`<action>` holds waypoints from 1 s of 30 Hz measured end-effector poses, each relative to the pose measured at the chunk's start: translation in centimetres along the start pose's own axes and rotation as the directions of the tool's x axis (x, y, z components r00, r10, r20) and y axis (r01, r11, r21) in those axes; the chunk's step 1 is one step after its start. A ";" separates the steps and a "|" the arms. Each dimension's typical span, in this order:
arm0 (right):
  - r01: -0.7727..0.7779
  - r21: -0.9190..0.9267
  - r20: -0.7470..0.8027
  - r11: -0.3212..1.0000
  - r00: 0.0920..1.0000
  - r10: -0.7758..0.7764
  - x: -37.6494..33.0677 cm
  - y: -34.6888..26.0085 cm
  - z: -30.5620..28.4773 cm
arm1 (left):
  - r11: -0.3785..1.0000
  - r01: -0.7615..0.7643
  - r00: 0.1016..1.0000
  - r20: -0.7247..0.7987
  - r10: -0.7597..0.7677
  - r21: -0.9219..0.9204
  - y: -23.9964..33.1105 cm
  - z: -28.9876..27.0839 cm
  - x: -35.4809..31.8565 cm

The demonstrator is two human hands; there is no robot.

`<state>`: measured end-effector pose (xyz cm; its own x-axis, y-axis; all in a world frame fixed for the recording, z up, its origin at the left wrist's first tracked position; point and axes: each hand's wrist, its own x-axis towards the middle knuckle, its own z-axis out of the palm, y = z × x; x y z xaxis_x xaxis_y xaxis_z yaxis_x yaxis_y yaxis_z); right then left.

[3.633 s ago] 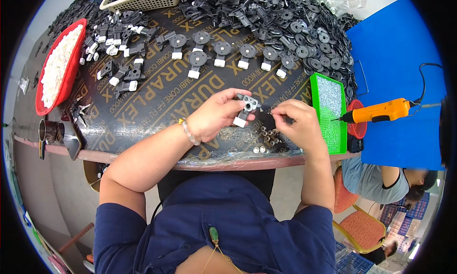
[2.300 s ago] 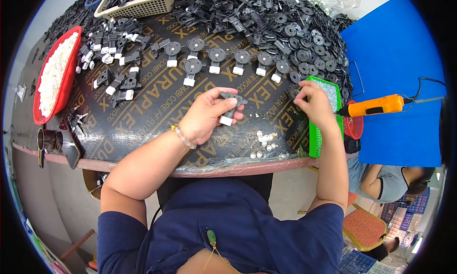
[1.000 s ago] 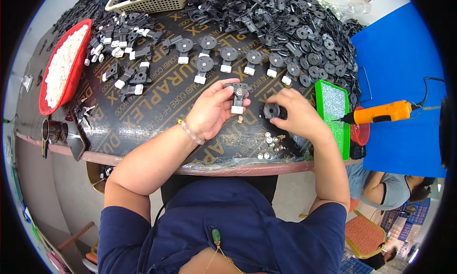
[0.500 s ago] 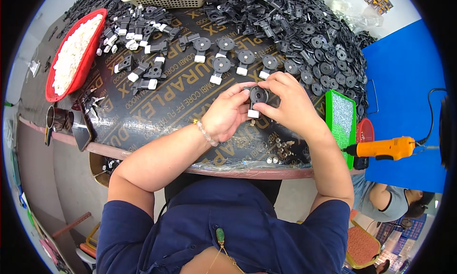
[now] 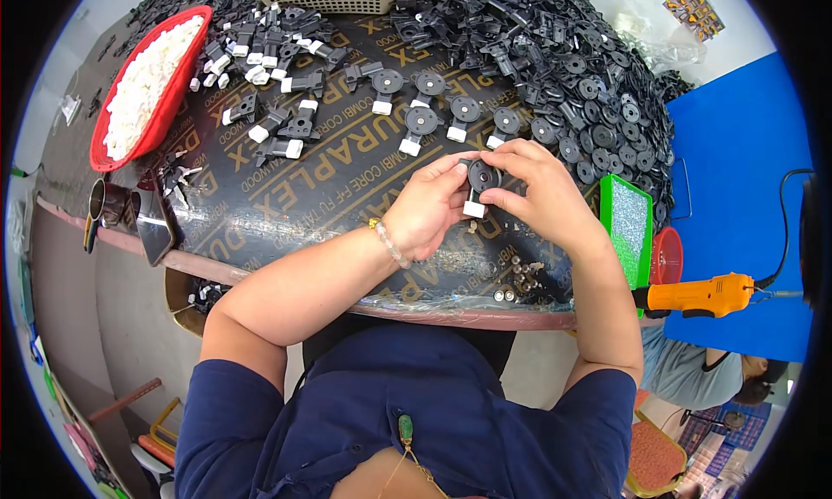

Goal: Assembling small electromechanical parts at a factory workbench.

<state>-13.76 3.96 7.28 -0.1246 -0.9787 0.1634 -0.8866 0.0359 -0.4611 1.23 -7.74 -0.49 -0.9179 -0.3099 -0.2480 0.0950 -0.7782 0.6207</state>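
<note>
Left hand: here your left hand (image 5: 431, 206) is closed on the white-ended bracket (image 5: 473, 209), thumb along its upper left side; the fingers beneath are partly hidden, so their exact hold I cannot tell;
Right hand: your right hand (image 5: 544, 191) pinches the black disc (image 5: 483, 178), fingers at the top of the rim, thumb at the lower right;
Bracket and disc: up off the tabletop between your two hands, disc face up over the bracket, white end pointing down toward you; whether the disc sits fully home I cannot tell;
Handling: both pieces look like light, stiff moulded plastic, little load for fingertips; the smooth round rim could skid under a hard squeeze, and thin edges might chip;
Where to hold: take the bracket by its black sides, leaving the white end free; pinch the disc at opposite points of its rim, clear of the centre hole;
Metal bits: small metal pieces (image 5: 521, 272) lie loose just beyond the table edge on your right;
Green tray: the green tray (image 5: 606, 213) stands to the right of your right hand, the orange power screwdriver (image 5: 702, 295) near its lower end;
Row: finished-looking disc-topped brackets (image 5: 420, 120) lie ahead of you, apart from your hands;
</note>
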 end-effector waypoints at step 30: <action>0.215 -0.162 -0.226 0.963 0.942 -0.248 10.8 -1.2 4.4 | -0.171 -0.927 0.163 0.768 0.620 0.335 -0.4 2.3 -3.4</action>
<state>-12.09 -7.55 5.73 0.0022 -0.8852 0.4652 -0.9529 -0.1429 -0.2676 3.40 -5.08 1.83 -0.3866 -0.1133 0.9153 0.7052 0.6033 0.3725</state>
